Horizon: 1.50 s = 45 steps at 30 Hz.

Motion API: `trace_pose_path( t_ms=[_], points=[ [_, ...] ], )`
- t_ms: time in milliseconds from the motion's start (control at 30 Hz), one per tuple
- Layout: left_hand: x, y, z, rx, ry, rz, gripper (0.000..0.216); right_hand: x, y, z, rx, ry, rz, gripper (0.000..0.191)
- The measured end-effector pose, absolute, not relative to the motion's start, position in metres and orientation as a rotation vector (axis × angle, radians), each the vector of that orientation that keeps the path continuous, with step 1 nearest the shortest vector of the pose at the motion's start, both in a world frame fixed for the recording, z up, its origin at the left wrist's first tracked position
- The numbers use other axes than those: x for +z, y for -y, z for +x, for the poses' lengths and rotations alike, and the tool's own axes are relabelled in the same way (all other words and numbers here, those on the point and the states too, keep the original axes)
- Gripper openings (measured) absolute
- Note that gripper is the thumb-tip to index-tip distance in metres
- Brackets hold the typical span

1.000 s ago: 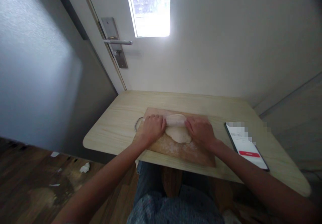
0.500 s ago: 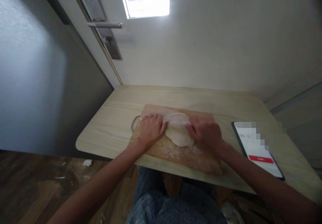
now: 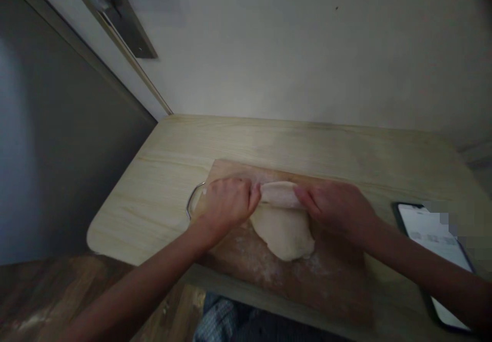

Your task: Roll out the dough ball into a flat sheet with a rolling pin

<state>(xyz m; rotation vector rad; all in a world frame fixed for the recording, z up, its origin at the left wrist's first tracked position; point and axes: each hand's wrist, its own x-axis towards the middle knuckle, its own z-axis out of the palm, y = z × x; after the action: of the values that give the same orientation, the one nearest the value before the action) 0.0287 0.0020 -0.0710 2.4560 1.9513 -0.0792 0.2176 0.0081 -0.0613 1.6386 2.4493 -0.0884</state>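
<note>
So, left hand [image 3: 231,201] is curled tight round the left end of the pin [image 3: 279,196], right hand [image 3: 336,206] is wrapped round the other end the same way, with a short stretch showing between them. Dough [image 3: 285,234] lies under that stretch, spreading toward the body below the grip. Metal ring [image 3: 188,207] pokes out just left of the left hand, floury board [image 3: 326,283] is under both, and right of the right hand lies the phone [image 3: 438,244], partly blocked by the right forearm [image 3: 415,261].
</note>
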Motion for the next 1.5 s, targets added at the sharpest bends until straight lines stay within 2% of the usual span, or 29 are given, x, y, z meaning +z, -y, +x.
trace_pose_path(
  t_ms=[167, 533, 800, 1100, 1333, 1500],
  points=[
    [-0.069, -0.014, 0.031, -0.131, -1.963, 2.394, 0.058, -0.062, -0.021, 0.218, -0.169, -2.413, 1.62, 0.058],
    [-0.078, -0.043, 0.03, -0.051, -2.05, 2.38, 0.063, -0.067, -0.047, 0.218, -0.098, -2.419, 1.779, 0.051],
    [-0.079, -0.031, 0.035, 0.098, -2.165, 2.347, 0.057, -0.065, -0.023, 0.21, 0.171, -2.385, 2.071, 0.046],
    [-0.077, 0.017, 0.028, 0.249, -2.001, 2.648, 0.049, -0.072, 0.028, 0.21, 0.379, -2.554, 2.044, 0.043],
    [-0.076, 0.014, 0.029, 0.25, -2.01, 2.662, 0.041, -0.075, 0.025, 0.209, 0.453, -2.628, 2.045, 0.034],
    [-0.074, 0.003, 0.032, 0.241, -1.979, 2.645, 0.038, -0.076, 0.009, 0.209, 0.341, -2.607, 2.073, 0.037]
  ],
)
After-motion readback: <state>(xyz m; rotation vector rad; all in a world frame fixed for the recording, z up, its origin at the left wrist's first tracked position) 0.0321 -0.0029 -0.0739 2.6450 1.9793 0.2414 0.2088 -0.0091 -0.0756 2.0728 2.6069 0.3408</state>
